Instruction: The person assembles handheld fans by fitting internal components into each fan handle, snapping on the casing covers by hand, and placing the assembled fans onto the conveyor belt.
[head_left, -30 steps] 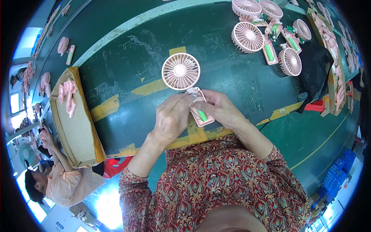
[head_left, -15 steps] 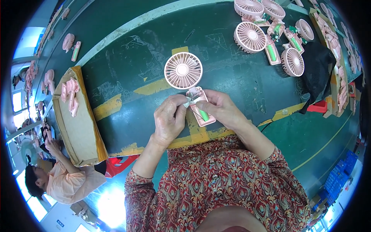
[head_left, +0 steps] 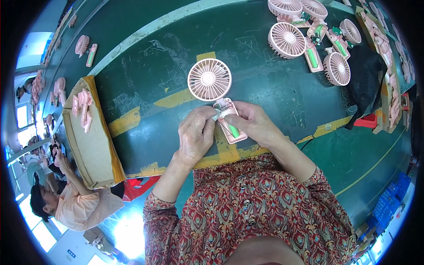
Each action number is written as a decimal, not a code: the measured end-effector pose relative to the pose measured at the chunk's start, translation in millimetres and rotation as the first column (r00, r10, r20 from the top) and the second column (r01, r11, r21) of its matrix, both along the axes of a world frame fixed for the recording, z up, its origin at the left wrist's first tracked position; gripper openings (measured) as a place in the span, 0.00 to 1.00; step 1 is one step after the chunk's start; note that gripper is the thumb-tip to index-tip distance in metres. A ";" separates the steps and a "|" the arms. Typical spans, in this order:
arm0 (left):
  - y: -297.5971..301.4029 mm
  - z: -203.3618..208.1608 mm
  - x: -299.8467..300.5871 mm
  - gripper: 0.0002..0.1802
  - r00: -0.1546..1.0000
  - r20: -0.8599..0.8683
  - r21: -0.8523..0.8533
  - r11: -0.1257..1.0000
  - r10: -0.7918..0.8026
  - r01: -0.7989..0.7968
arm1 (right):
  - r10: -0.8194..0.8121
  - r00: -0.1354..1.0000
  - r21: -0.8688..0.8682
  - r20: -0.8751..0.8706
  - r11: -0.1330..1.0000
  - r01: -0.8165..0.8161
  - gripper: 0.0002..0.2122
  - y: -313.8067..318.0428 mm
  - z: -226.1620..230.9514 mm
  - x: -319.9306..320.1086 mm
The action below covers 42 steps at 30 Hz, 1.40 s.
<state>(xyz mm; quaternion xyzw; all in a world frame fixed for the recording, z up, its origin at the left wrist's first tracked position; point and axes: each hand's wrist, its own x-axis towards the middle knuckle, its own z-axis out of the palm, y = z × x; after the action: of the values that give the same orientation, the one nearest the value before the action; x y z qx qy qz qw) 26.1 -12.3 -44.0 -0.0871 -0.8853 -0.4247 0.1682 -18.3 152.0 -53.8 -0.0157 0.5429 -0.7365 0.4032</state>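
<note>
A pink handheld fan (head_left: 209,80) lies on the green table in front of me, its round grille pointing away. Its handle half is uncovered, so a green battery (head_left: 233,130) and part of a small circuit board with wires show inside. My right hand (head_left: 256,125) grips the handle's right side, thumb pressed over the inside just above the battery. At the handle's upper left, my left hand (head_left: 196,132) is closed in a pinch with fingertips at the board; a small pale bit shows there, too small to name.
A cardboard tray (head_left: 90,145) with pink plastic parts (head_left: 84,108) stands at left. At far right lie several opened fans (head_left: 288,39), beside a black cloth (head_left: 365,84) and another box of pink parts (head_left: 388,75). A co-worker (head_left: 73,205) sits at lower left.
My left fingertips have shifted slightly at the circuit board, and the pinch looks tighter. My right hand and the fan stay nearly in place. The view has tilted a little.
</note>
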 end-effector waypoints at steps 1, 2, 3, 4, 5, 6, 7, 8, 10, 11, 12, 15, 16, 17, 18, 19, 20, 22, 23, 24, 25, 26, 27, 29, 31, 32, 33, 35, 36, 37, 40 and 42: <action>0.3 0.4 -0.4 0.08 1.000 0.003 -0.007 1.000 0.002 -0.002 | -0.001 1.000 -0.001 0.002 1.000 0.001 0.09 0.1 -0.6 0.1; 0.6 0.5 -0.7 0.08 1.000 0.005 -0.014 1.000 0.004 -0.004 | -0.001 1.000 -0.008 0.006 1.000 0.001 0.09 0.2 -1.5 0.2; 0.7 0.1 -1.4 0.08 1.000 0.006 -0.014 1.000 0.003 -0.002 | -0.002 1.000 -0.015 0.008 1.000 0.002 0.09 0.2 -2.2 -0.2; 0.7 -0.4 -2.0 0.09 1.000 -0.012 -0.021 1.000 -0.007 0.007 | -0.003 1.000 -0.015 0.009 1.000 0.003 0.09 0.1 -2.4 -0.3; 0.8 -0.7 -2.5 0.10 0.999 -0.030 -0.028 1.000 -0.016 0.015 | -0.001 1.000 -0.005 -0.007 1.000 0.001 0.09 -0.1 -2.5 -0.3; 0.7 -0.8 -2.5 0.10 0.999 -0.028 -0.027 1.000 -0.017 0.016 | 0.000 1.000 0.005 -0.024 1.000 0.000 0.09 -0.1 -2.7 -0.1; 0.3 -0.6 -2.1 0.09 1.000 -0.016 -0.035 0.999 -0.014 0.014 | 0.001 1.000 0.006 -0.022 1.000 0.000 0.09 0.1 -2.6 -0.3; 0.0 -0.2 -1.9 0.08 1.000 -0.005 -0.043 0.999 -0.011 0.011 | 0.009 1.000 0.018 -0.022 1.000 -0.009 0.09 0.3 -2.0 -0.7; -0.8 2.2 -2.6 0.09 1.000 0.001 -0.080 0.997 -0.017 0.018 | 0.023 0.999 0.029 -0.023 0.999 -0.022 0.09 0.1 -1.5 -1.2; -1.2 4.1 -2.8 0.11 1.000 0.007 -0.117 0.993 -0.025 0.026 | 0.011 1.000 0.021 -0.019 1.000 -0.010 0.09 0.0 -1.6 -0.6; -1.4 6.9 -3.2 0.11 1.000 0.006 -0.117 0.993 -0.020 0.020 | 0.000 1.000 0.013 -0.014 1.000 0.000 0.09 -0.2 -1.9 -0.1; -0.7 13.2 -4.0 0.16 0.997 0.015 -0.213 0.974 -0.070 0.072 | -0.003 1.000 0.016 -0.008 1.000 0.003 0.08 0.2 -0.9 0.6; -0.4 13.0 -4.2 0.17 0.996 0.013 -0.251 0.963 -0.092 0.093 | 0.002 1.000 0.018 -0.010 1.000 -0.002 0.08 0.3 -1.0 0.5; 0.0 12.9 -4.3 0.18 0.993 0.011 -0.289 0.951 -0.115 0.113 | 0.004 1.000 0.011 0.002 1.000 -0.004 0.08 0.5 -1.0 0.3; 0.5 13.9 -4.2 0.18 0.994 0.009 -0.288 0.952 -0.109 0.107 | 0.007 1.000 0.003 0.014 1.000 -0.007 0.08 0.2 -0.7 0.2; 1.2 15.3 -4.3 0.19 0.991 0.018 -0.333 0.934 -0.132 0.131 | 0.012 1.000 0.004 0.012 1.000 -0.012 0.08 0.2 -0.5 0.4; 1.7 16.4 -4.4 0.21 0.987 0.027 -0.377 0.913 -0.156 0.155 | 0.008 1.000 -0.005 0.004 1.000 -0.008 0.08 0.4 -0.4 0.7; 1.7 18.0 -3.9 0.21 0.985 0.046 -0.397 0.901 -0.168 0.172 | 0.005 1.000 -0.014 -0.006 1.000 -0.006 0.08 0.0 1.2 0.9; 1.9 18.9 -3.6 0.21 0.981 0.066 -0.417 0.888 -0.183 0.194 | 0.006 1.000 0.008 -0.008 1.000 -0.006 0.09 -0.2 3.6 0.5; 2.7 20.7 -3.6 0.21 0.981 0.065 -0.417 0.888 -0.182 0.192 | 0.006 1.000 0.029 -0.010 1.000 -0.005 0.09 -0.2 5.1 0.4; 4.0 22.9 -3.8 0.21 0.978 0.081 -0.441 0.873 -0.190 0.206 | 0.007 1.000 0.029 -0.011 1.000 -0.006 0.09 -0.2 5.2 0.5; 5.3 24.7 -3.8 0.21 0.975 0.096 -0.466 0.857 -0.199 0.221 | 0.006 1.000 0.027 -0.006 1.000 -0.006 0.09 0.0 5.2 0.7; 6.6 25.8 -4.0 0.21 0.975 0.095 -0.465 0.857 -0.199 0.221 | 0.004 1.000 0.024 -0.003 1.000 -0.003 0.09 0.3 5.3 0.7; 9.0 27.4 -4.3 0.22 0.975 0.122 -0.490 0.843 -0.185 0.221 | -0.005 1.000 0.018 -0.003 1.000 0.005 0.09 0.5 3.8 1.7; 10.5 28.0 -4.4 0.22 0.975 0.125 -0.502 0.836 -0.183 0.221 | -0.011 1.000 0.010 -0.001 1.000 0.011 0.09 0.5 3.0 1.4; 10.9 27.8 -4.5 0.22 0.975 0.129 -0.513 0.830 -0.181 0.222 | 0.004 1.000 0.017 -0.014 1.000 -0.004 0.10 0.9 2.9 0.8; 11.1 27.8 -5.0 0.22 0.975 0.130 -0.512 0.829 -0.183 0.224 | 0.017 1.000 0.025 -0.026 1.000 -0.016 0.10 1.5 3.3 0.2; 11.0 27.4 -6.0 0.21 0.973 0.119 -0.511 0.828 -0.197 0.230 | 0.026 0.999 0.028 -0.018 0.999 -0.026 0.10 1.8 3.6 -0.9; 11.1 27.7 -6.5 0.21 0.973 0.121 -0.510 0.829 -0.196 0.231 | 0.038 0.999 0.032 -0.010 0.999 -0.038 0.10 2.0 3.3 -1.0; 11.1 28.6 -7.7 0.20 0.970 0.122 -0.508 0.826 -0.211 0.244 | 0.040 0.999 0.032 -0.009 0.999 -0.039 0.10 1.9 1.7 -0.6; 13.7 31.3 -8.7 0.19 0.966 0.134 -0.509 0.821 -0.220 0.258 | 0.026 0.997 0.030 -0.075 0.999 -0.024 0.10 0.2 -1.5 2.5; 12.0 30.0 -10.3 0.18 0.964 0.137 -0.496 0.827 -0.226 0.264 | -0.017 0.997 -0.004 -0.080 1.000 0.017 0.11 -0.9 0.7 1.0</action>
<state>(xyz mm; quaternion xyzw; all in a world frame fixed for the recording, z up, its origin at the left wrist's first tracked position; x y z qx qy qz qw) 15.8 -0.3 -14.0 -0.2258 -0.9529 -0.1960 0.0509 -17.3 151.1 -53.0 -0.0413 0.5577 -0.7395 0.3748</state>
